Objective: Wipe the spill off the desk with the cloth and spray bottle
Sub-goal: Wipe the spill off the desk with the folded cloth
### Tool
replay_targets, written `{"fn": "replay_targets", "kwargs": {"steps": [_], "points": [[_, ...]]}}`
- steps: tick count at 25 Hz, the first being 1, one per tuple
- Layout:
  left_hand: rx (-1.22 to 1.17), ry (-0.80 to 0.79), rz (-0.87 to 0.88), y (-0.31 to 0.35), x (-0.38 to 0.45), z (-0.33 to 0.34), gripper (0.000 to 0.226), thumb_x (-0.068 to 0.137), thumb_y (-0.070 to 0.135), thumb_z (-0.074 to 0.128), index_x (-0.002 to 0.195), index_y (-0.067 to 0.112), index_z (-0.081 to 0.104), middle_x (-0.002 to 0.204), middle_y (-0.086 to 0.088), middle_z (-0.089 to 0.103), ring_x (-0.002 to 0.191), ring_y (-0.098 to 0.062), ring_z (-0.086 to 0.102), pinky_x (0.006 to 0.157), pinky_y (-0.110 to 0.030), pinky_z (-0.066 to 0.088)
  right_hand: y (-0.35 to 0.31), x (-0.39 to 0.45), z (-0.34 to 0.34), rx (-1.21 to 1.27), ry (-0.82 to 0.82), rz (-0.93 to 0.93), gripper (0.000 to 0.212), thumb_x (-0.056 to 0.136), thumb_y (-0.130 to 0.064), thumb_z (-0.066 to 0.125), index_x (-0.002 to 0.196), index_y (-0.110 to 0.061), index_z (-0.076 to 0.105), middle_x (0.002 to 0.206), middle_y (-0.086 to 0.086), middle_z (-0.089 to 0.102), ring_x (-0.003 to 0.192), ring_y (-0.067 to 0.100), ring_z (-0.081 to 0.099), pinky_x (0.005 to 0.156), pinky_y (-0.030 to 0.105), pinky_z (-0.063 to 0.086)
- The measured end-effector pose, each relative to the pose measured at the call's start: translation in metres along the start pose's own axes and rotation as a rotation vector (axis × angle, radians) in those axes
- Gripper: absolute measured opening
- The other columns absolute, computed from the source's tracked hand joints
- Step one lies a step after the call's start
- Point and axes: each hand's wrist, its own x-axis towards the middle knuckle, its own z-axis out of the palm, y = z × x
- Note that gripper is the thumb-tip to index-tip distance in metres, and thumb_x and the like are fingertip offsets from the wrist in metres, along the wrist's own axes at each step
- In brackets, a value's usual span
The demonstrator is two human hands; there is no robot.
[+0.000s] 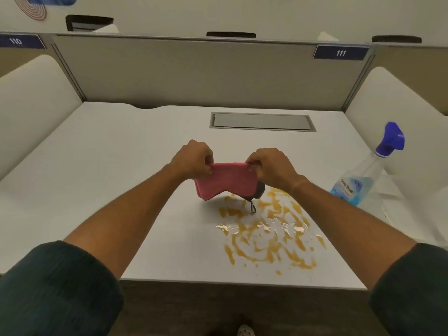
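Note:
A folded pink cloth [226,181] with a grey backing and a small hanging loop is held up above the white desk [116,190]. My left hand [191,158] pinches its upper left corner and my right hand [270,167] pinches its upper right corner. Just below and to the right of the cloth, an orange-yellow spill [269,234] spreads in streaks and droplets over the desk toward its front edge. A clear spray bottle [358,183] with a blue trigger head stands on the desk at the right, apart from both hands.
A grey cable hatch [263,121] is set into the desk behind the hands. A beige partition [194,71] closes the back, with white side panels left and right. The number plate 111 [341,52] hangs at the upper right. A shoe [245,331] shows below the desk edge.

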Motion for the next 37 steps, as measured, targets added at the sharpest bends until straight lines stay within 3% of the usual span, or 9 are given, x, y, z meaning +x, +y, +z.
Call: {"fn": "replay_targets", "kwargs": {"steps": [5, 11, 16, 24, 28, 30, 32, 34, 37], "points": [[0.035, 0.086, 0.015, 0.008, -0.001, 0.021, 0.017, 0.078, 0.007, 0.065, 0.092, 0.01, 0.075, 0.085, -0.008, 0.072, 0.077, -0.026, 0.065, 0.072, -0.04, 0.057, 0.014, -0.009, 0.01, -0.01, 0.044, 0.03, 0.018, 0.089, -0.008, 0.061, 0.101, -0.012, 0.075, 0.095, 0.007, 0.073, 0.085, 0.026, 0.065, 0.072, 0.035, 0.054], [0.109, 0.023, 0.05, 0.013, -0.041, 0.067, 0.016, 0.08, 0.011, 0.066, 0.09, 0.019, 0.076, 0.083, -0.004, 0.073, 0.078, -0.027, 0.064, 0.068, -0.035, 0.052, 0.015, -0.059, 0.028, 0.08, -0.063, 0.084, 0.016, 0.081, -0.008, 0.067, 0.091, -0.014, 0.077, 0.084, 0.005, 0.072, 0.078, 0.028, 0.065, 0.069, 0.039, 0.054], [0.178, -0.034, 0.07, 0.01, -0.081, 0.104, 0.018, 0.086, 0.019, 0.063, 0.097, 0.026, 0.075, 0.094, -0.005, 0.074, 0.085, -0.032, 0.066, 0.073, -0.037, 0.052, 0.007, -0.098, 0.048, 0.084, -0.157, 0.101, 0.023, 0.074, -0.005, 0.066, 0.09, -0.016, 0.079, 0.089, 0.005, 0.077, 0.085, 0.031, 0.069, 0.072, 0.041, 0.056], [0.089, -0.115, 0.183, -0.007, -0.12, 0.146, 0.021, 0.093, 0.022, 0.057, 0.104, 0.024, 0.074, 0.1, 0.002, 0.075, 0.086, -0.02, 0.068, 0.075, -0.029, 0.052, 0.005, -0.123, 0.072, -0.025, -0.428, 0.11, 0.016, 0.075, -0.023, 0.062, 0.083, -0.018, 0.076, 0.078, -0.003, 0.074, 0.073, 0.015, 0.067, 0.067, 0.034, 0.058], [-0.033, -0.125, 0.246, -0.027, -0.121, 0.146, 0.021, 0.086, 0.028, 0.058, 0.097, 0.02, 0.074, 0.09, 0.004, 0.074, 0.077, -0.017, 0.067, 0.071, -0.029, 0.055, -0.001, -0.117, 0.082, -0.078, -0.404, 0.104, 0.026, 0.074, -0.039, 0.052, 0.077, -0.023, 0.073, 0.07, -0.007, 0.069, 0.065, 0.01, 0.062, 0.062, 0.028, 0.054], [-0.042, -0.029, 0.215, -0.039, -0.118, 0.147, 0.025, 0.083, 0.03, 0.058, 0.098, 0.016, 0.074, 0.091, 0.0, 0.074, 0.078, -0.019, 0.067, 0.07, -0.031, 0.057, -0.006, -0.109, 0.091, -0.054, -0.298, 0.12, 0.03, 0.075, -0.042, 0.052, 0.086, -0.024, 0.073, 0.081, -0.008, 0.071, 0.076, 0.012, 0.063, 0.068, 0.029, 0.052], [-0.025, 0.074, 0.139, -0.05, -0.111, 0.149, 0.03, 0.084, 0.026, 0.059, 0.109, 0.012, 0.07, 0.104, -0.005, 0.072, 0.091, -0.024, 0.066, 0.075, -0.036, 0.057, -0.013, -0.101, 0.104, -0.053, -0.219, 0.093, 0.037, 0.078, -0.041, 0.059, 0.105, -0.019, 0.071, 0.1, -0.001, 0.071, 0.095, 0.02, 0.063, 0.082, 0.035, 0.051], [-0.036, 0.096, 0.054, -0.061, -0.099, 0.153, 0.041, 0.087, 0.022, 0.059, 0.126, 0.008, 0.06, 0.126, -0.011, 0.063, 0.114, -0.029, 0.059, 0.09, -0.041, 0.052, -0.02, -0.092, 0.122, -0.064, -0.221, 0.051, 0.051, 0.081, -0.041, 0.062, 0.124, -0.014, 0.063, 0.122, 0.008, 0.064, 0.114, 0.028, 0.057, 0.098, 0.042, 0.045], [-0.063, 0.079, -0.044, -0.077, -0.083, 0.16, 0.058, 0.095, 0.024, 0.049, 0.149, 0.008, 0.034, 0.156, -0.014, 0.033, 0.143, -0.029, 0.031, 0.116, -0.041, 0.028, -0.024, -0.075, 0.14, -0.076, -0.266, -0.052, 0.068, 0.088, -0.045, 0.056, 0.146, -0.014, 0.042, 0.153, 0.014, 0.038, 0.141, 0.031, 0.034, 0.116, 0.045, 0.028]]}}
